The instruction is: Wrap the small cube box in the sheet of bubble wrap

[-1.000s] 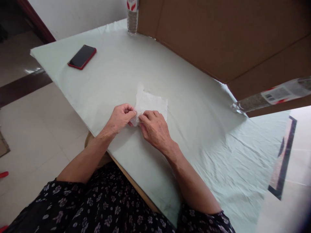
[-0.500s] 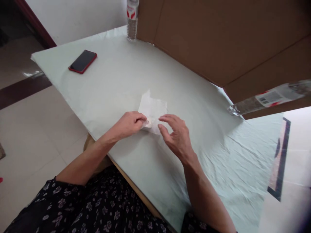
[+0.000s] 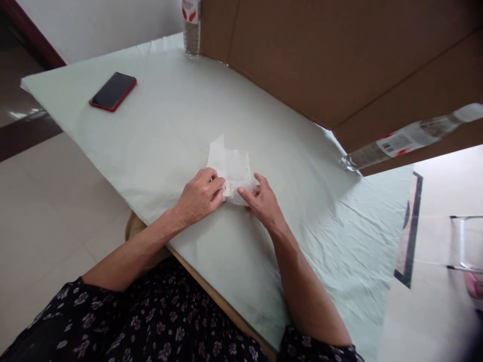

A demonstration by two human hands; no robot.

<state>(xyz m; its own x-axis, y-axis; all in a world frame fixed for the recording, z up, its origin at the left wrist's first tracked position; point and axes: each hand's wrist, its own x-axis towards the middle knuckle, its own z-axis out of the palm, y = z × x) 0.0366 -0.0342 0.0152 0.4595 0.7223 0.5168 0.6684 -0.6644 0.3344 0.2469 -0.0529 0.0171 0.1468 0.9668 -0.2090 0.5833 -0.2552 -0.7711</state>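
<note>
A thin white translucent sheet lies on the pale green tablecloth, with a small whitish lump on its near part. My left hand pinches the sheet's near left edge beside the lump. On the right side, my right hand has its thumb on top of the sheet and its fingers at the edge, closed on it. What the lump is made of is too small to tell.
A red-edged phone lies at the far left of the cloth-covered table. Large brown cardboard stands at the back. One plastic bottle is upright beside it; another bottle leans at the right.
My right hand has come down and closed on the sheet's right edge. My left hand still pinches the left side. The whole view has shifted slightly.
</note>
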